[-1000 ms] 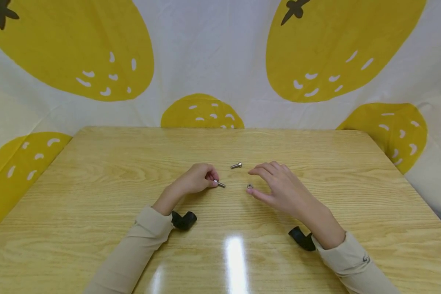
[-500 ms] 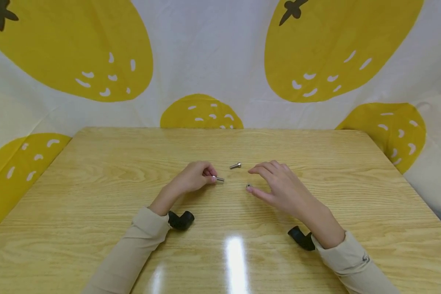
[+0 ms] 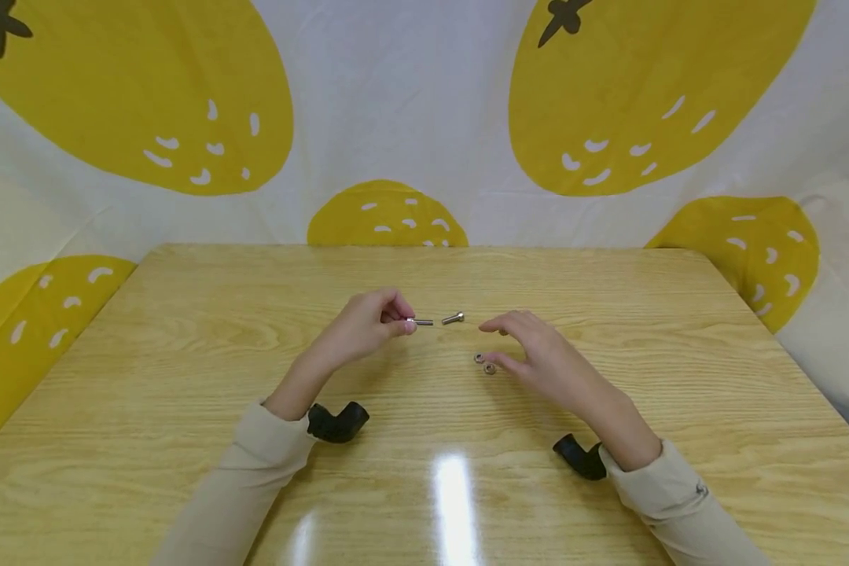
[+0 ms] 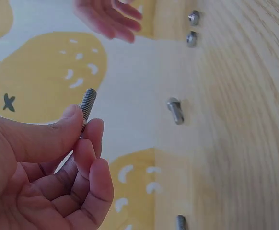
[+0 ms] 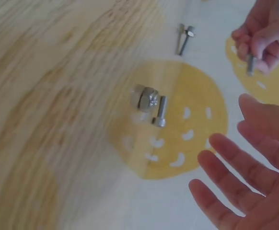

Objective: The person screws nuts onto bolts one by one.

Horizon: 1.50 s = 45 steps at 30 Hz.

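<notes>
Between the thumb and fingertips of the left hand (image 3: 359,330) is a bolt (image 4: 88,104), pinched close to its head, its threaded end sticking out toward the right hand (image 3: 552,363). So short a grip could, I think, let it twist or slip if that end were pushed sideways. Right beside the right thumb, two nuts lie on the table (image 3: 255,295), one nut (image 3: 479,358) just beside another nut (image 3: 490,369); the right fingers are spread and grip nothing, so a careless thumb might send either one skidding. Just past the held bolt's tip, as the head view has it, lies a loose bolt (image 3: 453,317); dropping the left fingers there could knock it away. Farthest from the right fingers, a third bolt (image 5: 185,42) shows in the wrist views but seems masked by the left hand from above, so it could be brushed unseen. Whether it carries a nut I cannot tell. Counted: three bolts, two clear nuts, two hands.
</notes>
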{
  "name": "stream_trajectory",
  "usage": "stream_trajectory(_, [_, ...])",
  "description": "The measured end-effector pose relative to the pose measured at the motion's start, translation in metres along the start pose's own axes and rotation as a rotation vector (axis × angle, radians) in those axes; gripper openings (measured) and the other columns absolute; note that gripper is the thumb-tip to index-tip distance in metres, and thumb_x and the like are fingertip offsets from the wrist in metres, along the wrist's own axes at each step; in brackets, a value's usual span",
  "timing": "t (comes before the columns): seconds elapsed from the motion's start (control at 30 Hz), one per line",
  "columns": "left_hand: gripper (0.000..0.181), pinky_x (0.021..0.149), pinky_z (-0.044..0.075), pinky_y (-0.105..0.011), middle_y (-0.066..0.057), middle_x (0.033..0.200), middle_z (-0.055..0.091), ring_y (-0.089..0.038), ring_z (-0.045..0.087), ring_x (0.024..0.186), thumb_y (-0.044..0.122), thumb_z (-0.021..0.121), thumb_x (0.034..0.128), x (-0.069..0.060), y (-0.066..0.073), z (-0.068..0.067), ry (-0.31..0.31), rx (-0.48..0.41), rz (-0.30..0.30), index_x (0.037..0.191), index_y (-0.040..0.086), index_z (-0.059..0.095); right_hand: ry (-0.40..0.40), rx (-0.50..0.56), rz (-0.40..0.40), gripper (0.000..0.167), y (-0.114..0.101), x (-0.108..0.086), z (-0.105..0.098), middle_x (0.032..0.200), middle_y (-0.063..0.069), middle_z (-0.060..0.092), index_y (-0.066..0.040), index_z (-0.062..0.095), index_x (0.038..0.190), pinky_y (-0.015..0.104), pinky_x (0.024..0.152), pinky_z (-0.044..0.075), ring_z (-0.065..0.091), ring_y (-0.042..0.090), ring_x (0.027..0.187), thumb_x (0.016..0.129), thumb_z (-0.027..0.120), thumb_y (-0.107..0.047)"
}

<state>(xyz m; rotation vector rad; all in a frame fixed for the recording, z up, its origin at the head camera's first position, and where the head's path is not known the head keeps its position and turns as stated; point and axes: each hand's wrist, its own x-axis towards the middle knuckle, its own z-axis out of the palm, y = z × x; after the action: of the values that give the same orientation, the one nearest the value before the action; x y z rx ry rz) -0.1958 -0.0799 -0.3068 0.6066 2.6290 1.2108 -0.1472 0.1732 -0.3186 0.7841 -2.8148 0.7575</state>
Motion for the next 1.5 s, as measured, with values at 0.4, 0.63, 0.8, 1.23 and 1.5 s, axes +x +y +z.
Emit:
stream_trajectory(0.4, [0.012,0.068,0.049,-0.027,-0.008,0.088,0.064,-0.020,0.059,0.078,0.011,0.064,0.0879,-0.013,0.024,-0.009,0.021,-0.067,0.049,0.096,0.004,0.058,-0.146,0.323,0.153,0.025,0.025,0.002,0.008,0.101,0.013,0.065,0.002,0.061,0.108,0.034,0.080,0.052,0.060,0.021,0.090,0.085,0.066,-0.006])
stream_trajectory(0.63, [0.013,0.070,0.050,-0.027,-0.008,0.089,0.064,-0.021,0.060,0.079,0.011,0.065,0.0872,-0.019,0.035,-0.013,0.028,-0.098,0.083,0.096,0.003,0.059,-0.226,0.424,0.197,0.025,0.041,0.002,0.012,0.093,0.010,0.064,0.001,0.062,0.106,0.022,0.070,0.050,0.057,0.015,0.083,0.084,0.068,-0.008])
stream_trajectory(0.8, [0.013,0.069,0.051,-0.026,-0.008,0.089,0.065,-0.018,0.060,0.078,0.010,0.066,0.0859,-0.024,0.042,-0.015,0.032,-0.119,0.103,0.095,0.003,0.060,-0.258,0.470,0.210,0.025,0.051,0.002,0.018,0.089,0.010,0.061,0.002,0.064,0.104,0.020,0.066,0.046,0.053,0.014,0.078,0.082,0.070,-0.009])
stream_trajectory(1.23, [0.016,0.071,0.054,-0.026,-0.009,0.089,0.065,-0.017,0.062,0.078,0.007,0.068,0.0842,-0.040,0.052,-0.021,-0.007,-0.317,0.128,0.096,0.001,0.060,-0.289,0.452,0.200,0.023,0.050,0.008,0.024,0.078,0.004,0.051,0.000,0.064,0.097,0.020,0.058,0.037,0.043,0.013,0.068,0.080,0.073,-0.013])
stream_trajectory(1.5, [0.016,0.072,0.053,-0.026,-0.009,0.090,0.065,-0.017,0.062,0.079,0.007,0.068,0.0842,-0.042,0.054,-0.022,-0.016,-0.355,0.119,0.097,0.001,0.060,-0.276,0.421,0.187,0.020,0.049,0.008,0.025,0.077,0.004,0.051,-0.002,0.064,0.094,0.020,0.059,0.037,0.043,0.013,0.067,0.080,0.073,-0.013])
